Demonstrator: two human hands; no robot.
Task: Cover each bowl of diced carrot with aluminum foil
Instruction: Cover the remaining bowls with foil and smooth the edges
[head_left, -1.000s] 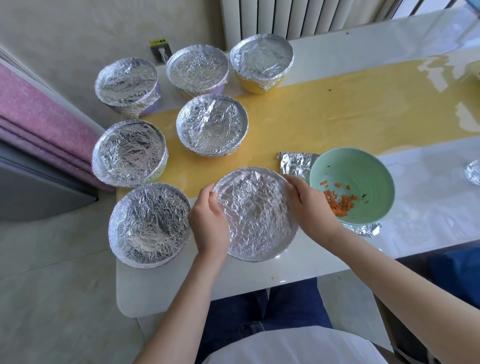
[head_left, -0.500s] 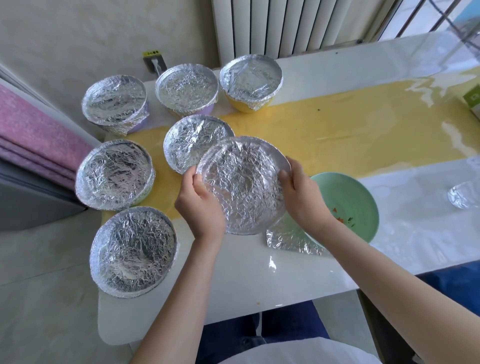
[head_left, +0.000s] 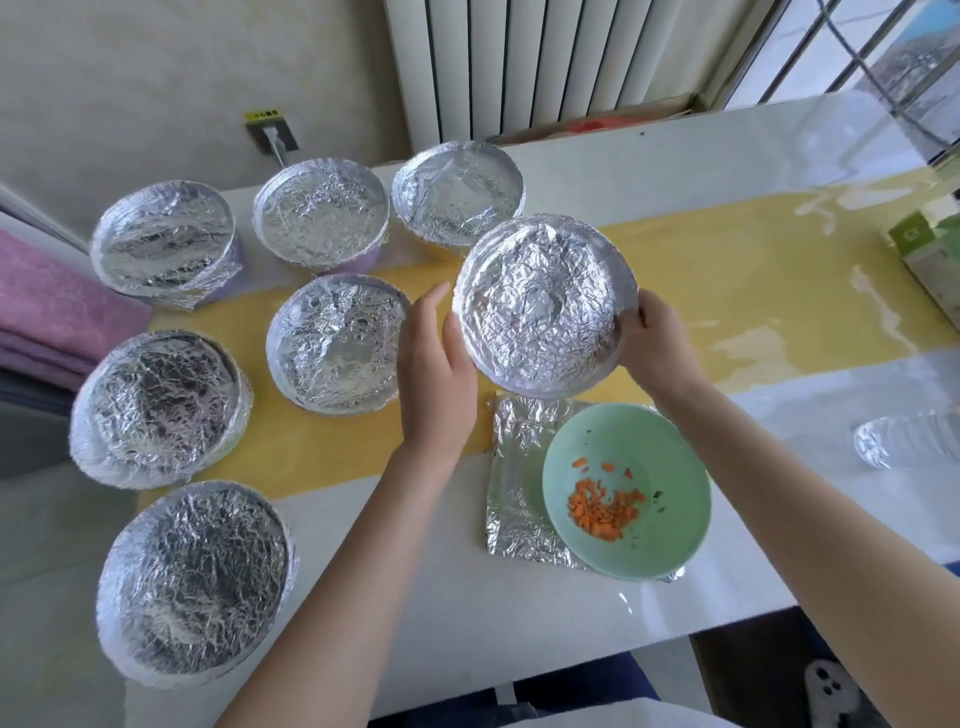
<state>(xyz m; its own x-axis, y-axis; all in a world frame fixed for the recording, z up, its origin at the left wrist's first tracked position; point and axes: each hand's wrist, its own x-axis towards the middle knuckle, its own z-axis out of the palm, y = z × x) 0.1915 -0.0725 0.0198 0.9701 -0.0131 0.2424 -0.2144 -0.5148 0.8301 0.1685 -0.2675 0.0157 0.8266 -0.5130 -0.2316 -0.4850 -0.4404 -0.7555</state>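
Already, most of the work appears done. Along the left edge of the glossy white tabletop with its yellow band, three round bowls sealed under crinkled aluminium foil are lined up: the back-left covered bowl, the mid-left covered bowl and the front-left covered bowl. Further right, the back-middle covered bowl and the centre covered bowl are set, and the back-right covered bowl is placed beside the back-middle one. A seventh foil-wrapped bowl is held over the yellow band, tilted toward the camera and seemingly clear of the surface. The left hand is laid against its left rim with fingers straight, while its right rim is gripped by the curled fingers of the right hand. Just in front, a pale green bowl holding a small heap of diced carrot is seen uncovered, standing on a flat square sheet of aluminium foil. Seven bowls are thus judged finished. What remains is for the held bowl to be set down and the sheet to be drawn up over the green bowl and pressed round its rim.
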